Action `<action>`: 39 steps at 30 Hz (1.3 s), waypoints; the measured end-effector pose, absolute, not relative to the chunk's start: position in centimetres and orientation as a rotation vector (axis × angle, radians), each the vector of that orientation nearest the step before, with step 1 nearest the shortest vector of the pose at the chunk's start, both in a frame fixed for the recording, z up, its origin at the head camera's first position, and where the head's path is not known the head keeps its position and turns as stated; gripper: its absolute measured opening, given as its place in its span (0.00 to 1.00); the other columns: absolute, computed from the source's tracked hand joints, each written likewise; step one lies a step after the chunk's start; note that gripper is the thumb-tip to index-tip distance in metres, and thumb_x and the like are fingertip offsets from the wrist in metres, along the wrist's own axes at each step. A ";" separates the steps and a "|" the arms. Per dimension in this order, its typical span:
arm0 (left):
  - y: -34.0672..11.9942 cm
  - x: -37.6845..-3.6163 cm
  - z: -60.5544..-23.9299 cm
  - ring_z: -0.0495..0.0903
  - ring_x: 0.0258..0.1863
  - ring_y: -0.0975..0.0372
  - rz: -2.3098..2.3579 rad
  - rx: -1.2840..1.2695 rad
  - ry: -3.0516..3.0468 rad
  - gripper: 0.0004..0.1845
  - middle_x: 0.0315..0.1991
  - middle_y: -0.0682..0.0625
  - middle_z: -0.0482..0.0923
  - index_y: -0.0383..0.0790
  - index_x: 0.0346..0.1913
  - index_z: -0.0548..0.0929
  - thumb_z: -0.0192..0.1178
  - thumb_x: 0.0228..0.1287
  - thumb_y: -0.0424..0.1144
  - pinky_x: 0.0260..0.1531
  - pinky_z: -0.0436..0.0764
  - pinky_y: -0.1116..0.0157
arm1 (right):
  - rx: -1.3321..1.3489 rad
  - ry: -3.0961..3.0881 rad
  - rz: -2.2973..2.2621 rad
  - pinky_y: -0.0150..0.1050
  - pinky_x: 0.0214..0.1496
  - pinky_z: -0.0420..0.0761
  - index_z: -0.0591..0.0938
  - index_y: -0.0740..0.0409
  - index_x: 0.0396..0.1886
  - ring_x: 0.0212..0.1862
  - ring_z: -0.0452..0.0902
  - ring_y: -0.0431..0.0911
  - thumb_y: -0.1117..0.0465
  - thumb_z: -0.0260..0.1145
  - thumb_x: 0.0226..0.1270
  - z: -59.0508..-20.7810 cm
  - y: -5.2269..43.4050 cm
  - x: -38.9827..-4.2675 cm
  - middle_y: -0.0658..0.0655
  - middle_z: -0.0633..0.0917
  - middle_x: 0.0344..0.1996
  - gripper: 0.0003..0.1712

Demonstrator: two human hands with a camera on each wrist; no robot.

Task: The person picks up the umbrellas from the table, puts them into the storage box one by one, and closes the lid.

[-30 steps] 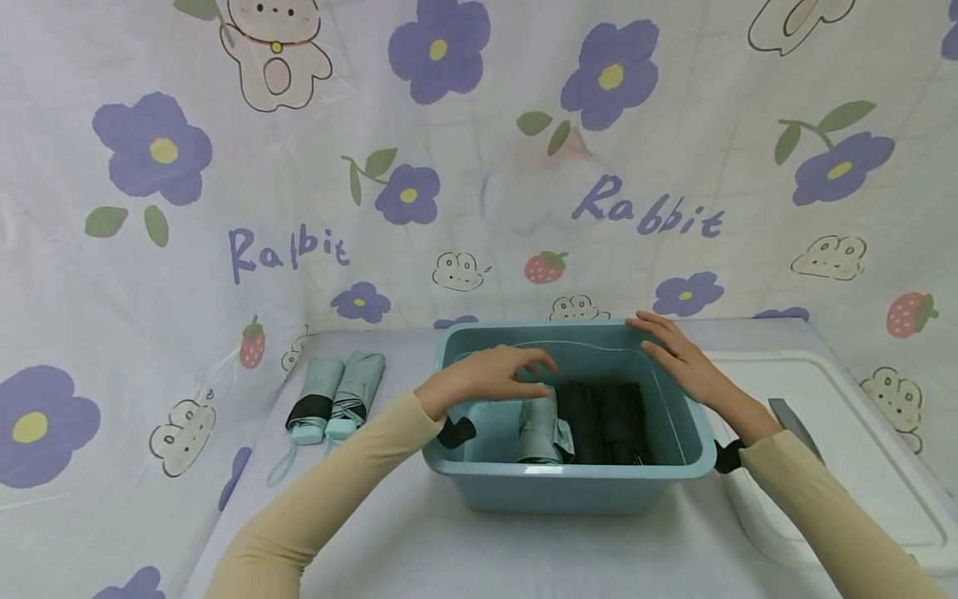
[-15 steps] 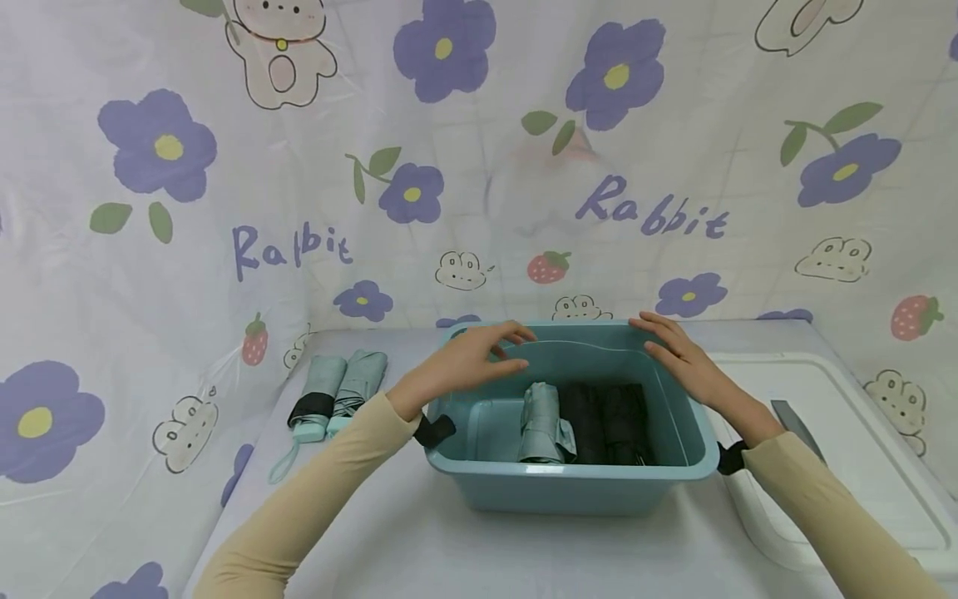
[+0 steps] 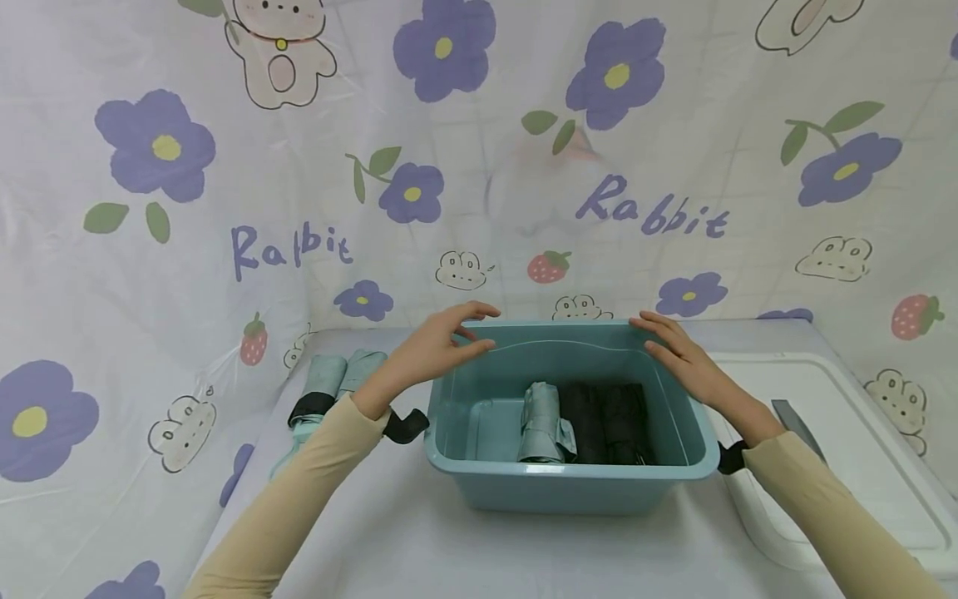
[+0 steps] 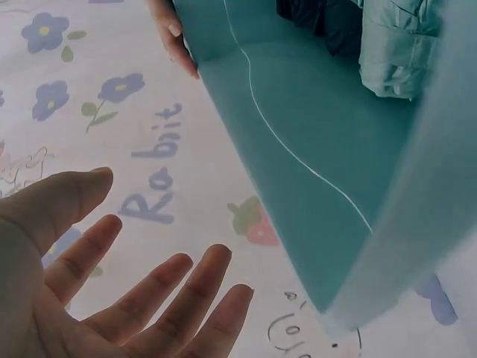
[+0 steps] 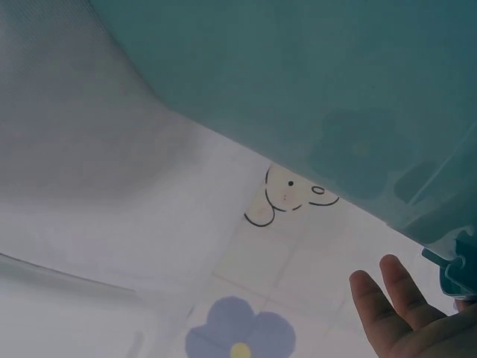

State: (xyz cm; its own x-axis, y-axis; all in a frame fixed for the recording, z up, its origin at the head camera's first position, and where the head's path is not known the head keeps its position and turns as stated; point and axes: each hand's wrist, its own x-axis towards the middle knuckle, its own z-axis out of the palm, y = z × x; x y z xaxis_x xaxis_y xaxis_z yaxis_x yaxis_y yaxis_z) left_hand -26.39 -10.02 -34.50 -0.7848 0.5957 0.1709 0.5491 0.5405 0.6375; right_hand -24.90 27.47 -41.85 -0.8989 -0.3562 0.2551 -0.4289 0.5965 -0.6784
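A blue-green plastic bin (image 3: 569,491) stands on the table, holding one pale green folded umbrella (image 3: 540,420) and two black folded umbrellas (image 3: 602,420). My left hand (image 3: 427,349) hovers empty by the bin's back left corner, its fingers spread and relaxed in the left wrist view. On the bin's right rim, toward the back, rests my right hand (image 3: 684,362) with loosely extended fingers. Two more pale green folded umbrellas (image 3: 326,374) lie side by side to the left of the bin, partly covered by my left forearm.
A white lid (image 3: 846,466) lies flat on the table to the right, under my right forearm, with a grey strip (image 3: 797,428) on it. Behind the table hangs a sheet (image 3: 509,208) printed with flowers and rabbits.
My left hand has moved left from above the pale green umbrella in the bin to the back left corner. My right hand has stayed at the rim.
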 end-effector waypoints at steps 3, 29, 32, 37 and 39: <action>-10.6 -26.4 -34.6 0.78 0.49 0.56 1.096 0.972 2.709 0.23 0.61 0.53 0.70 0.54 0.62 0.69 0.58 0.64 0.46 0.46 0.78 0.59 | 0.666 -2.726 1.192 0.71 0.60 0.49 0.60 0.60 0.69 0.69 0.44 0.66 0.60 0.46 0.74 -41.8 27.5 -24.9 0.65 0.52 0.70 0.26; -15.5 -26.4 -38.5 0.74 0.54 0.53 0.944 0.831 3.024 0.25 0.63 0.53 0.68 0.52 0.64 0.68 0.57 0.65 0.46 0.50 0.75 0.51 | 0.665 -2.708 1.184 0.71 0.59 0.50 0.61 0.66 0.67 0.68 0.45 0.68 0.66 0.46 0.73 -42.4 27.6 -25.4 0.69 0.52 0.69 0.24; -15.8 -26.5 -39.3 0.73 0.55 0.52 0.937 0.798 3.051 0.25 0.62 0.51 0.69 0.51 0.64 0.68 0.57 0.65 0.46 0.49 0.76 0.52 | 0.667 -2.702 1.196 0.71 0.59 0.49 0.60 0.68 0.67 0.68 0.44 0.68 0.67 0.46 0.73 -42.5 27.7 -25.5 0.70 0.52 0.69 0.24; -16.2 -26.5 -40.8 0.74 0.53 0.53 0.929 0.759 3.111 0.25 0.61 0.49 0.69 0.50 0.64 0.68 0.57 0.65 0.46 0.45 0.77 0.53 | 0.681 -2.700 1.190 0.70 0.60 0.50 0.61 0.63 0.68 0.69 0.45 0.66 0.63 0.46 0.74 -42.3 27.7 -25.3 0.67 0.52 0.70 0.25; -16.4 -26.5 -41.4 0.74 0.52 0.52 0.921 0.748 3.131 0.25 0.60 0.48 0.70 0.50 0.64 0.68 0.57 0.65 0.45 0.44 0.77 0.53 | 0.686 -2.695 1.197 0.70 0.60 0.50 0.61 0.61 0.69 0.69 0.45 0.65 0.61 0.45 0.75 -42.3 27.7 -25.2 0.66 0.52 0.70 0.25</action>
State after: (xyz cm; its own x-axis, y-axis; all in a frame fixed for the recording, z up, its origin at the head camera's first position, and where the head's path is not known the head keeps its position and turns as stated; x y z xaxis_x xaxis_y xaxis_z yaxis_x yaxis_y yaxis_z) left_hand -26.50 -16.41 -41.42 -0.8799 0.3567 0.3138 0.4698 0.7516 0.4630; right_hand -25.22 27.72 -42.30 -0.8911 -0.3573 0.2798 -0.4471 0.5861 -0.6757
